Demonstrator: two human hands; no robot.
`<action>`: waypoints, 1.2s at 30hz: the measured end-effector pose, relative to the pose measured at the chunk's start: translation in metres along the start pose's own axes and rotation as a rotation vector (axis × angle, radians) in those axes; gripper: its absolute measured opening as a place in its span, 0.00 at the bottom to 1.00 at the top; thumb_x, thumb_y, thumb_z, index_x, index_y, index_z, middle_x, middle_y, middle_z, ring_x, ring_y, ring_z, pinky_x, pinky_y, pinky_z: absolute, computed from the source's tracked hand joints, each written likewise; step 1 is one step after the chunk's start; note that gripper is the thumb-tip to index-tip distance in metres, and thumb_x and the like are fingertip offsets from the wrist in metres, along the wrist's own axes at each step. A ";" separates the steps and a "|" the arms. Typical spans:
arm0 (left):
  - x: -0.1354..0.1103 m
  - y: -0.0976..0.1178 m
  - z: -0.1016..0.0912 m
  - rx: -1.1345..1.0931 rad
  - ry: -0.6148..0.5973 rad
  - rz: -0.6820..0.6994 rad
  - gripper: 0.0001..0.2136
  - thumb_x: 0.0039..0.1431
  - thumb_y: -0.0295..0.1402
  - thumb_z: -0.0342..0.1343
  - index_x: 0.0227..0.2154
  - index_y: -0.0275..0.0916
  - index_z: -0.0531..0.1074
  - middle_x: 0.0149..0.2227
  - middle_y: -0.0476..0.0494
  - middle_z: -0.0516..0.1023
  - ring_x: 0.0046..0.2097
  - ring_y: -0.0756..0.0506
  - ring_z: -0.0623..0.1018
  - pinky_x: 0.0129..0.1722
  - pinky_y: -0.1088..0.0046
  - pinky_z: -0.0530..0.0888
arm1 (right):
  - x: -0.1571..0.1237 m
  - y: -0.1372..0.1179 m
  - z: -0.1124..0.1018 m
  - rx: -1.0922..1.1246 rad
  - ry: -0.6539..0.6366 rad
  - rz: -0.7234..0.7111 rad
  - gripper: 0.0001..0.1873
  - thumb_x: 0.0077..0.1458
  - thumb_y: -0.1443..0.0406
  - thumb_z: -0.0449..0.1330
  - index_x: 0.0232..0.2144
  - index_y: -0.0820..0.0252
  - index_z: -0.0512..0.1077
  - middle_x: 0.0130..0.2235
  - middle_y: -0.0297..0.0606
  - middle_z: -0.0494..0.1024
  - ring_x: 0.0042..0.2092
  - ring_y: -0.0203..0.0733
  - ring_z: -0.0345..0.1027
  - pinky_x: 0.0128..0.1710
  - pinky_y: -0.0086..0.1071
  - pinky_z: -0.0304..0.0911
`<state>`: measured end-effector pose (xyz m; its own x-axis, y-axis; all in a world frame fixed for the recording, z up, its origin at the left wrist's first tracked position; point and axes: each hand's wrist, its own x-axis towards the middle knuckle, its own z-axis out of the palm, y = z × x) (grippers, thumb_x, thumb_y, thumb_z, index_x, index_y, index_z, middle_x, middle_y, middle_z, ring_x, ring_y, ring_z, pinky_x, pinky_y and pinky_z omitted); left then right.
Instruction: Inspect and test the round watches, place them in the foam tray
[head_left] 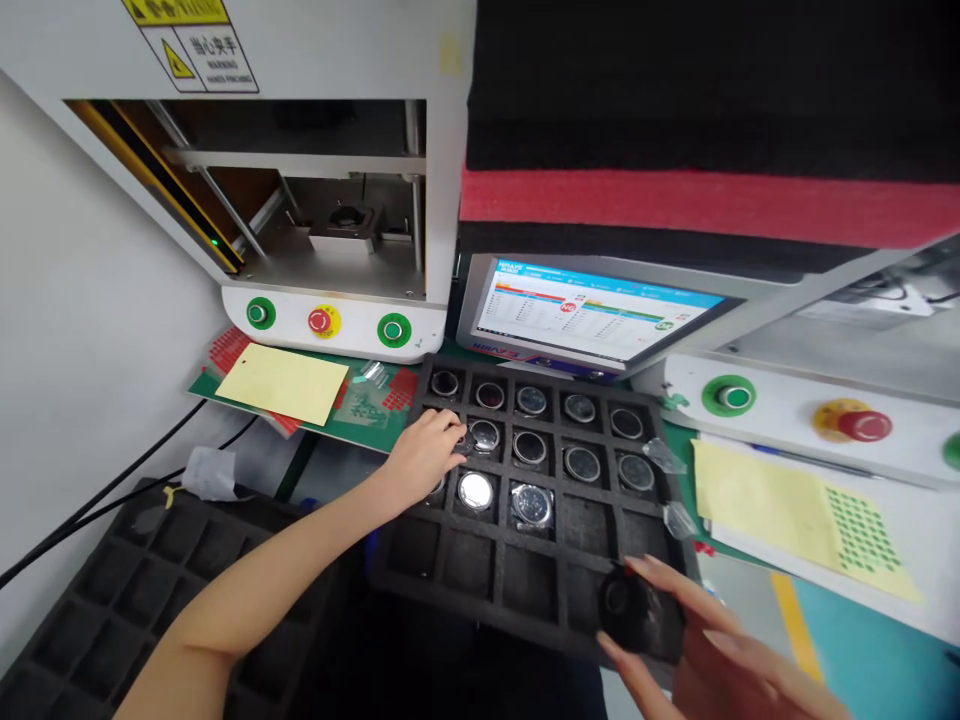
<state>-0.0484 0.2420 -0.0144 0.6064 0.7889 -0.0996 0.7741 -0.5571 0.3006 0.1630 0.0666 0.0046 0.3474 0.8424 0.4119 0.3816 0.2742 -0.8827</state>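
Observation:
My left hand [426, 455] reaches into the left side of the black foam tray [469, 612]. Its thumb and fingers close around a round watch case [463, 438], mostly hidden by the fingers. Beside it lies another watch case [485, 436] in its own compartment. My right hand [724, 650] is above the tray's near right corner, pinching a dark, round watch part [624, 605] by its edges between thumb and forefinger. More round watch cases sit in the upper rows, among them one with a bright, shiny face [475, 491].
A second foam tray [146, 585] lies lower left. Behind stand a press machine [337, 318] with buttons and a monitor [566, 310]. Yellow sheets [283, 383] lie at left, with another yellow sheet [765, 510] at right. Clear plastic pieces [666, 456] rest on the tray's right edge.

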 end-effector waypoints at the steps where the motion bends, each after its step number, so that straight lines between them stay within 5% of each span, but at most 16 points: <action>1: 0.001 0.001 -0.002 0.006 -0.015 -0.003 0.16 0.54 0.32 0.65 0.44 0.33 0.73 0.46 0.40 0.76 0.47 0.40 0.75 0.48 0.64 0.74 | 0.001 0.000 0.003 -0.036 0.017 0.015 0.18 0.53 0.67 0.66 0.43 0.51 0.63 0.45 0.37 0.79 0.46 0.44 0.76 0.49 0.43 0.73; 11: 0.011 0.000 -0.016 0.040 -0.103 0.013 0.13 0.49 0.27 0.68 0.37 0.35 0.74 0.43 0.39 0.75 0.43 0.39 0.77 0.43 0.65 0.75 | 0.021 0.005 0.001 -0.074 -0.108 -0.166 0.20 0.52 0.71 0.66 0.43 0.54 0.61 0.45 0.39 0.79 0.45 0.42 0.77 0.44 0.36 0.74; 17: 0.006 0.003 -0.019 -0.037 -0.058 -0.004 0.10 0.52 0.23 0.64 0.37 0.35 0.72 0.44 0.39 0.75 0.46 0.40 0.77 0.46 0.61 0.75 | 0.057 0.052 -0.007 -0.391 -0.234 -0.372 0.13 0.59 0.62 0.61 0.44 0.55 0.62 0.46 0.43 0.77 0.47 0.48 0.74 0.45 0.44 0.72; 22: 0.005 -0.001 -0.031 -0.170 0.037 -0.086 0.14 0.45 0.24 0.68 0.36 0.35 0.73 0.42 0.39 0.77 0.44 0.38 0.79 0.46 0.58 0.76 | 0.116 0.097 0.003 -0.449 -0.471 -0.349 0.09 0.61 0.63 0.57 0.43 0.60 0.68 0.43 0.44 0.76 0.45 0.48 0.73 0.46 0.44 0.69; 26: 0.023 0.006 -0.030 -0.326 0.143 -0.164 0.14 0.56 0.31 0.62 0.44 0.33 0.72 0.37 0.39 0.80 0.34 0.44 0.82 0.37 0.65 0.80 | 0.147 0.119 0.020 -0.467 -0.594 -0.305 0.14 0.63 0.58 0.59 0.45 0.63 0.70 0.43 0.40 0.75 0.43 0.42 0.71 0.45 0.42 0.69; 31: 0.059 0.029 -0.002 -0.477 0.173 -0.110 0.14 0.59 0.30 0.60 0.47 0.32 0.71 0.40 0.39 0.81 0.40 0.45 0.82 0.41 0.66 0.80 | 0.147 0.124 0.027 -0.465 -0.591 -0.313 0.16 0.63 0.57 0.59 0.46 0.63 0.70 0.44 0.40 0.75 0.44 0.42 0.71 0.45 0.41 0.70; 36: 0.066 0.027 0.006 -0.449 0.167 -0.057 0.14 0.58 0.34 0.62 0.45 0.34 0.73 0.47 0.40 0.78 0.49 0.42 0.78 0.51 0.55 0.75 | 0.121 0.119 -0.012 -0.476 -0.431 -0.402 0.12 0.64 0.62 0.54 0.47 0.61 0.69 0.46 0.44 0.76 0.49 0.48 0.70 0.50 0.46 0.68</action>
<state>0.0134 0.2772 -0.0182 0.4989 0.8665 0.0149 0.6282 -0.3735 0.6826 0.2603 0.1956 -0.0483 -0.2245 0.8533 0.4705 0.7706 0.4510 -0.4503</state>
